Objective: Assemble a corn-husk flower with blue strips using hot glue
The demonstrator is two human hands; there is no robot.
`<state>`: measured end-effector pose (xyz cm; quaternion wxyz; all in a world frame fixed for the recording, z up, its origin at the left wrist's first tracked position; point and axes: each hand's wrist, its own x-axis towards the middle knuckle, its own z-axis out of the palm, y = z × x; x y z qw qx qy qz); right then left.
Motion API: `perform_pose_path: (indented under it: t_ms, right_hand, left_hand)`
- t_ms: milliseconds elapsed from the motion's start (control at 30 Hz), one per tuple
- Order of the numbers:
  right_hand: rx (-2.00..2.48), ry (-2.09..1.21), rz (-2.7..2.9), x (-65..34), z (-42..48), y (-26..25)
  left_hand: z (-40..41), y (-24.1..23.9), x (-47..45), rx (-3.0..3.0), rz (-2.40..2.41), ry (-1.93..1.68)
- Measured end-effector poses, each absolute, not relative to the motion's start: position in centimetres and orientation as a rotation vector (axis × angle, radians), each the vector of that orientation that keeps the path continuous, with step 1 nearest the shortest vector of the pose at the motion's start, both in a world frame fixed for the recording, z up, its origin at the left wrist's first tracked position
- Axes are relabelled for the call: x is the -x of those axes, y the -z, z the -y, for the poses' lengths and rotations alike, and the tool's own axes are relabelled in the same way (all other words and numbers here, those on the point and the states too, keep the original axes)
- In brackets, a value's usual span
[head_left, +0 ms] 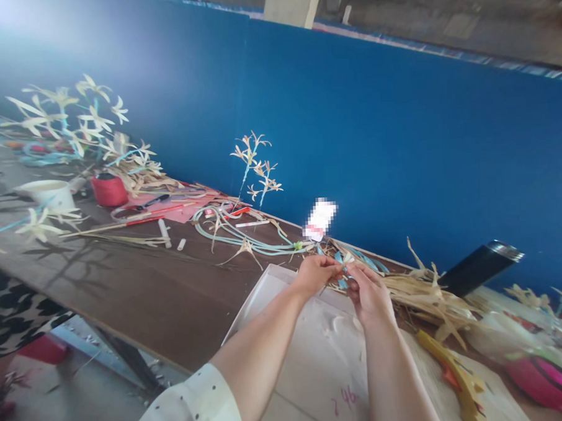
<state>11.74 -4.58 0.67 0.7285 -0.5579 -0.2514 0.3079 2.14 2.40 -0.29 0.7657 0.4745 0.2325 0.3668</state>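
Observation:
My left hand (pixel 317 274) and my right hand (pixel 372 293) meet over the far edge of a white box lid or board (pixel 314 339). Both are closed in a pinch, fingertips nearly touching, around a small pale piece of dried leaf (pixel 349 257). Its exact shape is too small to make out. Beyond the fingers lie blue strips (pixel 369 262) and scraps of plant fibre. A bundle of dried pale leaves (pixel 419 297) rests right of my right hand. Coils of pale green cord (pixel 245 240) lie to the left, with a loose pale flower (pixel 245 248) in front.
Finished-looking pale flowers on blue stems (pixel 65 114) stand at the left; two smaller sprays (pixel 255 165) stand by the blue wall (pixel 351 120). A white cup (pixel 50 194), a red spool (pixel 109 189), a black bottle (pixel 481 267) and a yellow tool (pixel 449 371) lie around.

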Motion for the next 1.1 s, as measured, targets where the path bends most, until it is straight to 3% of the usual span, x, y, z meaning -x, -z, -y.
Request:
perform_pose_path:
  t_ms: [1100]
  right_hand:
    - [1.247, -0.593, 0.487, -12.1, 4.8, -0.2]
  left_hand:
    - [-3.4, 1.7, -3.0, -1.014, -0.537, -0.885]
